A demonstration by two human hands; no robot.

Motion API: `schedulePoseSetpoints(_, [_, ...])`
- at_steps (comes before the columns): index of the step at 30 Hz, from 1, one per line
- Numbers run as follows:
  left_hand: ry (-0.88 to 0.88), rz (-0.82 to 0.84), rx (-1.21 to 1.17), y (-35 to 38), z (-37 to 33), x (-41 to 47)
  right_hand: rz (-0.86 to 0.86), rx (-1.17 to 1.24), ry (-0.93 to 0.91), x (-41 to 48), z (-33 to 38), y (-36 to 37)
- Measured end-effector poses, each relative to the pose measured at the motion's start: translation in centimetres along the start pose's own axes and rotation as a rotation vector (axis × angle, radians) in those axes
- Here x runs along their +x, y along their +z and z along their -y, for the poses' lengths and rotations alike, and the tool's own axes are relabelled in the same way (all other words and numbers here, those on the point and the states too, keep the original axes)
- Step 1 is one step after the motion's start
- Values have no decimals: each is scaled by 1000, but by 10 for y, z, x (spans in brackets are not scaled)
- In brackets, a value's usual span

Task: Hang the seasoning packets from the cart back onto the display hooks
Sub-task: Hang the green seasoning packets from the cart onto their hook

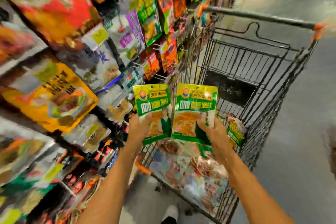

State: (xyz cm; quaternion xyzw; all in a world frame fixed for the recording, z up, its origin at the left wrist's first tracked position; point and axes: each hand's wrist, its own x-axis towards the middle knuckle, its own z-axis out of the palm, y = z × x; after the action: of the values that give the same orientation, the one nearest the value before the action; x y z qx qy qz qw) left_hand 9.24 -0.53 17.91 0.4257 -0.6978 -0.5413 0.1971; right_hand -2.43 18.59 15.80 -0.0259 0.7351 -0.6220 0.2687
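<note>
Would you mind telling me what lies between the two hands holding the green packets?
In the head view, only the packets: left hand holds one green packet, right hand another, their edges meeting.

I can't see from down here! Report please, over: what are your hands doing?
Left hand holds one green packet, right hand another. Both over cart, not hung yet. Nothing blocking the hooks.

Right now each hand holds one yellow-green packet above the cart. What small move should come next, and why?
Probably lift the left hand and its yellow-green foil seasoning packet toward the hanging packets on the display at left. Both packets are gripped by their lower halves, tops free, and the right hand can hold its matching packet over the black wire cart meanwhile.
</note>
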Motion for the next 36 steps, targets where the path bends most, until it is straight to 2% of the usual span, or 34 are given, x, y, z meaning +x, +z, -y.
schedulePoseSetpoints(4, [119, -180, -143, -72, -63, -35, 134, -6, -227, -28, 79, 33])
schedulePoseSetpoints(11, [336, -505, -202, -218, -147, -106, 435, 11, -560, -108, 208, 109])
schedulePoseSetpoints(20, [588, -943, -168, -373, -210, -208, 715, 81, -854, -215, 302, 238])
schedulePoseSetpoints(24, [682, -1097, -113, -436, -221, -244, 869, 124, -922, -267, 325, 290])
schedulePoseSetpoints(29, [685, -1254, -74, -503, -219, -272, 1018, 133, -966, -314, 345, 347])
schedulePoseSetpoints(36, [678, -1310, -157, -561, -215, -283, 1054, 142, -965, -348, 382, 403])
